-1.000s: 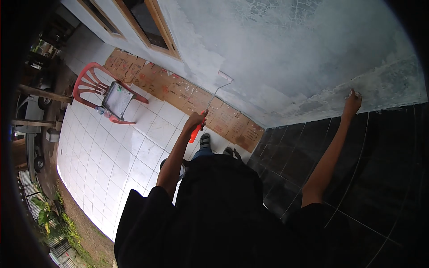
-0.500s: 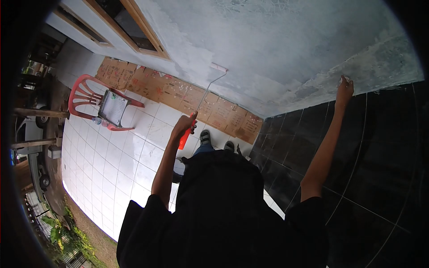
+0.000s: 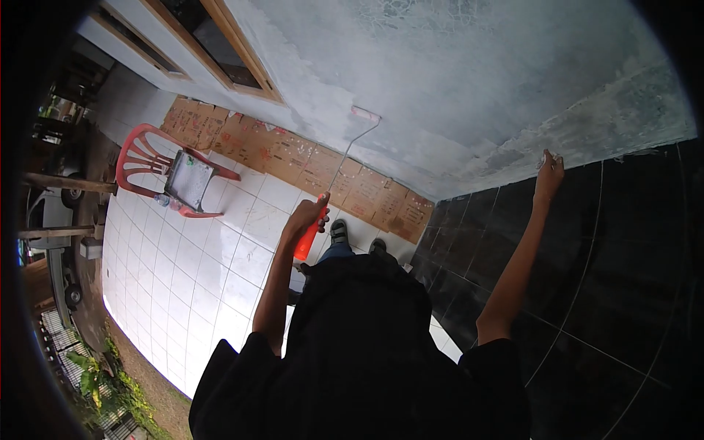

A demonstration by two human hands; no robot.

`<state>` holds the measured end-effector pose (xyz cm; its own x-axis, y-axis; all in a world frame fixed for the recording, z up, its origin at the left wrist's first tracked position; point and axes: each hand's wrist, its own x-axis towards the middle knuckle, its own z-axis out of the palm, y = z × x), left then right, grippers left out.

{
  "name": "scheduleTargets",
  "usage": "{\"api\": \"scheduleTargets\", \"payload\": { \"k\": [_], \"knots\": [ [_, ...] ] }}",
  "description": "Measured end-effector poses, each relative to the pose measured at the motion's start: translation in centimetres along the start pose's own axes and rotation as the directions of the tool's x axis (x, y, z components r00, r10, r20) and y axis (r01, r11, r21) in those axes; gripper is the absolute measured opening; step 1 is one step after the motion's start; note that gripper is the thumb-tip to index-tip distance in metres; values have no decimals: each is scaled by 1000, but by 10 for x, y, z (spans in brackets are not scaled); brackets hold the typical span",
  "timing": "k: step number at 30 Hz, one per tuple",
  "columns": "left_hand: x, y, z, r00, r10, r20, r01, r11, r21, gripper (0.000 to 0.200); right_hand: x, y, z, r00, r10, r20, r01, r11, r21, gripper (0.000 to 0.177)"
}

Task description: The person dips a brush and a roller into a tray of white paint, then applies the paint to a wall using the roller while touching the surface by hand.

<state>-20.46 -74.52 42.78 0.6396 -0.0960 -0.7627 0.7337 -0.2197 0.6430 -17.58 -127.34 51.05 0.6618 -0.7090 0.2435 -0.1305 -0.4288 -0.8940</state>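
Observation:
My left hand is shut on the orange handle of a paint roller. Its thin metal arm runs up to the roller head, which lies against the pale painted wall. My right hand is stretched out and rests on the wall at the rough line where the paint meets the black tiles. Whether it holds anything small I cannot tell. My sandalled feet show far below, past my black shirt.
Flattened cardboard lines the foot of the wall on the white tiled floor. A red plastic chair carries a paint tray. A wooden window frame sits left of the roller. Plants and a fence lie at far left.
My right hand has slid left and down along the edge of the painted wall. The roller head has stayed on the wall and shifted only slightly, with my left hand a little lower.

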Motion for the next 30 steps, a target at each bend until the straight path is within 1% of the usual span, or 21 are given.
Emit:
{"api": "scheduleTargets", "payload": {
  "k": [1, 2, 3, 4, 6, 7, 9, 10, 11, 12, 14, 17, 19, 20, 22, 24, 27, 30],
  "knots": [
    [12, 1, 0, 1000, 5, -6, -5, 1000, -3, 53, 1, 1, 4, 1000, -13, -20, 12, 999, -43, 23],
    [33, -1, 0, 1000, 3, 23, -3, 1000, -11, 53, 3, 2, 8, 999, -27, -39, 24, 996, -85, 24],
    [49, -6, 1, 999, 1, 51, 0, 1000, -19, 52, 4, 2, 11, 999, -31, -38, 28, 997, -78, 24],
    [59, -9, 2, 999, 7, 46, -6, 1000, -19, 52, 7, 1, 14, 1000, -19, -18, 17, 997, -74, 25],
    [69, -8, 9, 997, 35, 66, -28, 995, -101, 50, 8, 0, 18, 1000, -12, 1, 12, 998, -65, 27],
    [66, -7, 13, 998, 56, 32, -52, 992, -113, 50, 7, -1, 20, 1000, -20, -5, 20, 996, -89, 27],
    [47, -7, 14, 999, 39, 3, -39, 999, -37, 50, 9, 2, 22, 999, -38, -17, 36, 994, -107, 27],
    [32, -8, 13, 1000, 28, -4, -28, 1000, -8, 50, 10, 10, 21, 996, -85, -24, 81, 990, -113, 24],
    [13, -9, 9, 999, 45, -16, -45, 999, 20, 50, 12, 14, 18, 991, -130, -32, 125, 985, -120, 22],
    [-7, -9, 4, 998, 61, -27, -59, 997, 52, 51, 14, 15, 14, 990, -133, -37, 128, 985, -116, 22],
    [-49, -5, -7, 997, 81, -17, -78, 991, 108, 50, 16, 14, 6, 999, -31, 11, 32, 999, -41, 23],
    [-91, -8, -16, 997, 75, 8, -76, 994, 75, 47, 14, 2, 1, 999, -45, -10, 44, 997, -69, 22],
    [-118, -5, -17, 987, 159, 1, -158, 979, 127, 45, 14, 0, 1, 999, -49, -8, 49, 998, -35, 22],
    [-132, 0, -16, 981, 188, 45, -190, 981, 43, 45, 15, -1, 1, 999, -48, -4, 48, 999, -9, 21],
    [-131, -12, -23, 960, 250, 122, -251, 968, -11, 46, 19, 2, 2, 999, -48, 12, 49, 999, -5, 21],
    [-127, -17, -24, 953, 280, 118, -276, 960, -50, 46, 21, 2, 6, 999, -46, 27, 47, 999, -3, 20],
    [-121, -19, -24, 936, 338, 102, -327, 939, -108, 45, 20, -5, 16, 994, -113, -5, 113, 993, 19, 19],
    [-117, -14, -21, 922, 374, 100, -356, 920, -163, 42, 24, -6, 23, 994, -105, 9, 105, 994, 3, 19]
  ]
}}
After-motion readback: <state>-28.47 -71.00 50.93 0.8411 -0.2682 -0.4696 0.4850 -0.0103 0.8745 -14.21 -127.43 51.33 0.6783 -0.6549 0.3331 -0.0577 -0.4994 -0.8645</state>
